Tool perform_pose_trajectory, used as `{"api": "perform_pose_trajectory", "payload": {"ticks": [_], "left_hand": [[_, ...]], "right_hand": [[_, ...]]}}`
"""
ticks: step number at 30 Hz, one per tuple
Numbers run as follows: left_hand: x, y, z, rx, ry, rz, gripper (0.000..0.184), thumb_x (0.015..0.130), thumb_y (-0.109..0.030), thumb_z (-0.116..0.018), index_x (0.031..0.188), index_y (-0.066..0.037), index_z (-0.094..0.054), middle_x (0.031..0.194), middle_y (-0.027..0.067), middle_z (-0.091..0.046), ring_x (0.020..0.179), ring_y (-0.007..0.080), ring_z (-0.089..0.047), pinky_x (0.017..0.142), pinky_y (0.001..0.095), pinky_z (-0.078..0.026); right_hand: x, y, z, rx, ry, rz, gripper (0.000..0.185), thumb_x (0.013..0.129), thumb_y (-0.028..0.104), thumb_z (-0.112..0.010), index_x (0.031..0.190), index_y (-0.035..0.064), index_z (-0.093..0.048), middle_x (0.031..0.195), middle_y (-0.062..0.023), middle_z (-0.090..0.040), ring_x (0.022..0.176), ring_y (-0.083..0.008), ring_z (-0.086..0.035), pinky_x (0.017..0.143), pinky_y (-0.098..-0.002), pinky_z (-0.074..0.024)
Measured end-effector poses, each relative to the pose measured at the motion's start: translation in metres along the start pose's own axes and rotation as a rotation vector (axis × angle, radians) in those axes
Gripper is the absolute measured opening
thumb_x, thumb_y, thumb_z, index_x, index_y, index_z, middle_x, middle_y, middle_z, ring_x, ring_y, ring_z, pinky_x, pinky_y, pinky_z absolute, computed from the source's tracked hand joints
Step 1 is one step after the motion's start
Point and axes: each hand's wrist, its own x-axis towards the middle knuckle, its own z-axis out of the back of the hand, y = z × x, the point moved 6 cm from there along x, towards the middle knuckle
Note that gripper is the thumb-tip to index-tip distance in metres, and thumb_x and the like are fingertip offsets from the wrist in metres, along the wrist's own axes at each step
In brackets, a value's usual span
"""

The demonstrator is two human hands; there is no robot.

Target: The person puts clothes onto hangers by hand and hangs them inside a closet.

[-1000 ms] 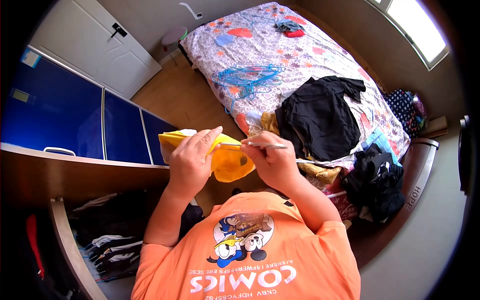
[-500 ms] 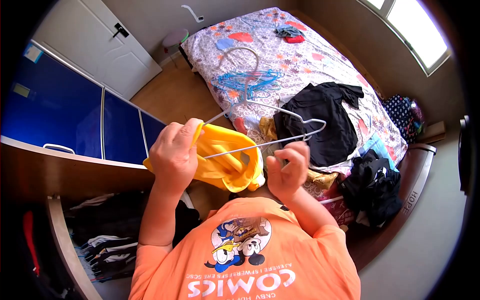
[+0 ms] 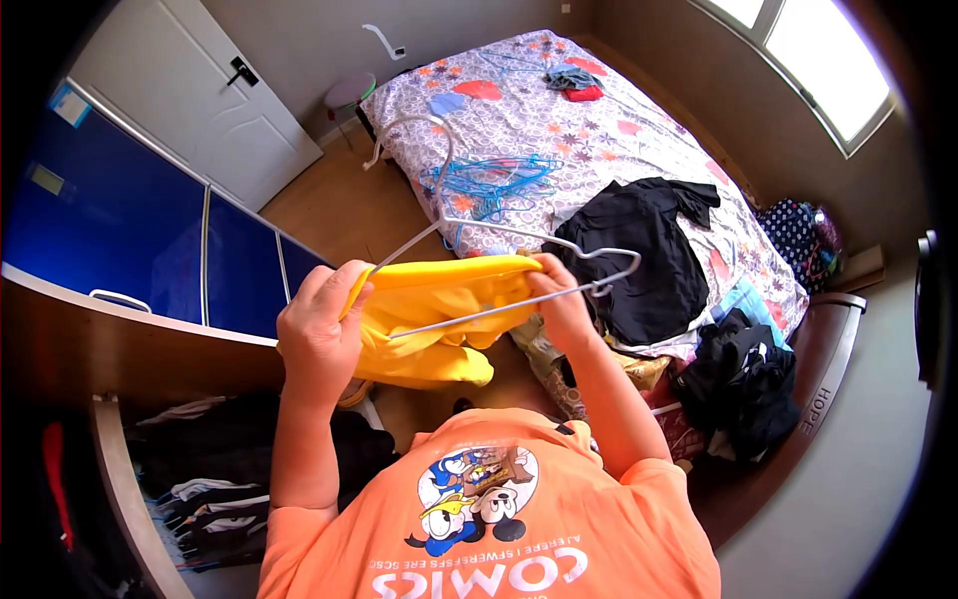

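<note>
A yellow garment [image 3: 429,299] is stretched between my two hands in front of my chest. My left hand [image 3: 324,319] is closed on its left edge, where the left arm of a pale grey clothes hanger [image 3: 509,229] passes into the cloth. My right hand [image 3: 565,305] pinches the opening's right edge, behind the hanger's bottom bar. The hanger's right end, with its notch, sticks out beyond my right hand, outside the garment. Its hook points up and away from me. The hanger's left tip is hidden by cloth and fingers.
Ahead is a bed [image 3: 589,135] with blue hangers [image 3: 494,180] and a black shirt [image 3: 649,260]. Dark clothes [image 3: 743,374] are piled at the bed's near right. Blue cabinet doors [image 3: 110,210] stand left, above hanging clothes [image 3: 215,499]. A white door [image 3: 200,95] is behind.
My right hand has moved from free beside the hanger bar to gripping the garment's edge, pulling the opening taut. The hanger has shifted left and tilted slightly.
</note>
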Motion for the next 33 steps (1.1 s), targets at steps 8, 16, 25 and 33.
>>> {"api": "perform_pose_trajectory", "payload": {"ticks": [8, 16, 25, 33], "left_hand": [[-0.021, 0.043, 0.005, -0.144, 0.036, 0.171, 0.013, 0.085, -0.005, -0.062, 0.097, -0.002, -0.062, 0.080, 0.0114, -0.059, 0.069, 0.0221, -0.058, 0.061, 0.0287, -0.048], [-0.029, 0.051, -0.001, -0.108, -0.013, 0.157, 0.017, 0.088, -0.004, -0.058, 0.105, -0.002, -0.060, 0.082, 0.0095, -0.058, 0.075, 0.0215, -0.059, 0.067, 0.0271, -0.050], [-0.029, 0.055, -0.005, -0.050, -0.112, 0.156, 0.016, 0.087, -0.004, -0.059, 0.103, -0.002, -0.060, 0.079, 0.0096, -0.057, 0.071, 0.0235, -0.058, 0.062, 0.0293, -0.048], [-0.031, 0.052, -0.008, -0.254, -0.076, 0.237, 0.016, 0.090, -0.009, -0.057, 0.104, -0.003, -0.062, 0.089, 0.0096, -0.064, 0.079, 0.0220, -0.062, 0.070, 0.0276, -0.050]], "right_hand": [[0.005, 0.042, 0.010, 0.376, 0.182, 0.008, 0.014, 0.084, 0.009, -0.063, 0.094, 0.0024, -0.058, 0.087, -0.0072, -0.063, 0.078, -0.0165, -0.063, 0.072, -0.0296, -0.0520], [-0.003, 0.073, 0.010, 0.485, 0.100, -0.031, 0.030, 0.077, 0.000, -0.051, 0.107, -0.0045, -0.056, 0.094, -0.0147, -0.062, 0.082, -0.0243, -0.064, 0.077, -0.0347, -0.0531], [-0.042, 0.102, -0.005, 0.156, 0.235, 0.294, 0.045, 0.077, 0.015, -0.069, 0.115, -0.0050, -0.053, 0.093, -0.0118, -0.064, 0.083, -0.0169, -0.063, 0.078, -0.0281, -0.0501], [-0.042, 0.091, 0.002, 0.152, -0.020, 0.348, 0.029, 0.093, 0.028, -0.056, 0.083, 0.0016, -0.063, 0.077, -0.0031, -0.061, 0.068, -0.0094, -0.055, 0.066, -0.0228, -0.0456]]}}
